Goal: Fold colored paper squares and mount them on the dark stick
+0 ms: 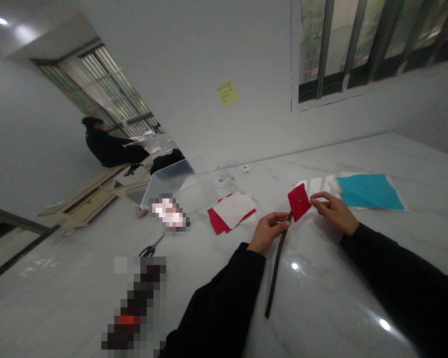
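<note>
A small red paper pinwheel (299,202) with a round fastener at its centre sits at the top of a dark brown stick (275,278). Just below the paper, my left hand (269,229) pinches the stick between thumb and fingers, and its lower end hangs over the table. My right hand (334,211) is at the pinwheel's right edge, with thumb and index finger curled close together. Whether those fingertips grip the paper or only touch it is too small to tell.
Left of my hands lie white paper (234,211) and red paper (217,226) sheets. Blue sheets (369,191) lie to the right. Scissors (149,250), a clear plastic bin (182,186) and a white plug (245,169) are on the marble-look table. A person (106,144) sits far left.
</note>
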`<action>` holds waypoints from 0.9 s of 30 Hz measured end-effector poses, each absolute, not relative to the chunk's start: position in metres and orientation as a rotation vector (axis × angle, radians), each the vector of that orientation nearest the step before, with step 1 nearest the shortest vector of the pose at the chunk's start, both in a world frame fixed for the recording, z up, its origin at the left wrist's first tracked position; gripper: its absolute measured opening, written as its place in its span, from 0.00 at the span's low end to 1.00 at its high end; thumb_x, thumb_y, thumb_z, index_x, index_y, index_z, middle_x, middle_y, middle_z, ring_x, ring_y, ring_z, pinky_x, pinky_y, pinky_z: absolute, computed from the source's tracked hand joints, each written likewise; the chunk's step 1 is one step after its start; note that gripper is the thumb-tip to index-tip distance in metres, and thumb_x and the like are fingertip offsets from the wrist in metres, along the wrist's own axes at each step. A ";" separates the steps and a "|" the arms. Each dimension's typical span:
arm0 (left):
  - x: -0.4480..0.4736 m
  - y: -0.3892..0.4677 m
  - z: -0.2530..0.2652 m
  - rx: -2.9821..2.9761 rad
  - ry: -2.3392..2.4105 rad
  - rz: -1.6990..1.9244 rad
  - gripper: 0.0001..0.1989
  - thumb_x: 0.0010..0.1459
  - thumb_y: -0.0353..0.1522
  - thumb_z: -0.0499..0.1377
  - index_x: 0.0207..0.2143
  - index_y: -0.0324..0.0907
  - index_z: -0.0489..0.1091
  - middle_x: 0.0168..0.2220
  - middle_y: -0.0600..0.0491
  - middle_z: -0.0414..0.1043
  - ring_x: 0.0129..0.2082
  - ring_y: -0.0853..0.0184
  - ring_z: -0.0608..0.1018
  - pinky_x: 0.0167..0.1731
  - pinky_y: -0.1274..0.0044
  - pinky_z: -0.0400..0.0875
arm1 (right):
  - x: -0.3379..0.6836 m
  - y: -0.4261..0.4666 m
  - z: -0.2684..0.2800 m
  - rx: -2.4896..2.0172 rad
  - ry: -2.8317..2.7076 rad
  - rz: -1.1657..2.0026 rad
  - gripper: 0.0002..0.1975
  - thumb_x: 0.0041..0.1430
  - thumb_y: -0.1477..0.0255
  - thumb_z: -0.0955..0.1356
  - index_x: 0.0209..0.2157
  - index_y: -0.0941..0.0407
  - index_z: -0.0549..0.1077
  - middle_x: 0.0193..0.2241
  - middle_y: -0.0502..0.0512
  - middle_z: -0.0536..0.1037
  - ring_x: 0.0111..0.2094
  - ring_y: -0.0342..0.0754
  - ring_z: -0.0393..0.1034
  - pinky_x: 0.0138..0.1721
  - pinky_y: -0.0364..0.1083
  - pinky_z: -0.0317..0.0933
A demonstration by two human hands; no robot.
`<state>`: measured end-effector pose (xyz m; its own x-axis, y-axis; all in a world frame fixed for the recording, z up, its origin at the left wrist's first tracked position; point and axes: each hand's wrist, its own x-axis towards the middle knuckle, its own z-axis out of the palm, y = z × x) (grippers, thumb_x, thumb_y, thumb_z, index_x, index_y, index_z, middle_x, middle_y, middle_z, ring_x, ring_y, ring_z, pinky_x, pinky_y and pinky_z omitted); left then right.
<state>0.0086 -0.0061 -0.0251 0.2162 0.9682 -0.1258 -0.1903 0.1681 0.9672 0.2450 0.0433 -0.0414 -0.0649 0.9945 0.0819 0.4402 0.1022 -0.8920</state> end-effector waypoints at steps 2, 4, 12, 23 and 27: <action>0.008 -0.006 -0.025 1.069 0.969 1.043 0.20 0.44 0.35 0.72 0.41 0.39 0.78 0.36 0.50 0.75 0.33 0.69 0.73 0.40 0.75 0.66 | 0.244 0.043 -0.042 -1.386 -1.622 0.974 0.31 0.58 0.49 0.64 0.53 0.56 0.69 0.18 0.47 0.70 0.19 0.45 0.61 0.22 0.43 0.52; 0.008 -0.006 -0.025 1.071 0.960 1.043 0.20 0.44 0.35 0.72 0.41 0.39 0.78 0.36 0.50 0.75 0.33 0.70 0.73 0.40 0.75 0.65 | 0.243 0.042 -0.043 -1.355 -1.691 1.007 0.30 0.58 0.49 0.64 0.52 0.57 0.71 0.18 0.47 0.70 0.20 0.45 0.61 0.22 0.43 0.52; 0.010 -0.008 -0.025 1.035 0.967 1.065 0.20 0.43 0.35 0.72 0.41 0.39 0.78 0.36 0.50 0.75 0.33 0.69 0.73 0.40 0.75 0.65 | 0.241 0.040 -0.042 -1.402 -1.686 0.971 0.31 0.57 0.50 0.66 0.53 0.59 0.73 0.19 0.50 0.73 0.20 0.46 0.64 0.23 0.44 0.55; 0.011 -0.006 -0.024 0.856 0.963 1.193 0.21 0.43 0.35 0.72 0.41 0.39 0.76 0.37 0.49 0.76 0.32 0.70 0.73 0.36 0.77 0.64 | 0.237 0.033 -0.030 -1.358 -1.799 1.214 0.34 0.57 0.42 0.60 0.16 0.57 0.69 0.12 0.49 0.64 0.16 0.41 0.55 0.21 0.43 0.49; 0.011 -0.007 -0.025 0.880 0.957 1.180 0.20 0.44 0.36 0.71 0.42 0.40 0.77 0.37 0.50 0.76 0.32 0.71 0.73 0.36 0.77 0.63 | 0.240 0.038 -0.036 -1.360 -1.645 1.100 0.29 0.57 0.45 0.63 0.31 0.58 0.75 0.16 0.48 0.67 0.19 0.42 0.59 0.21 0.43 0.50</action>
<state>0.0110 -0.0067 -0.0245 0.1137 0.9840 -0.1371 -0.3377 0.1680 0.9261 0.2401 0.0376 -0.0361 -0.1810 0.9834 0.0110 0.3655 0.0776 -0.9276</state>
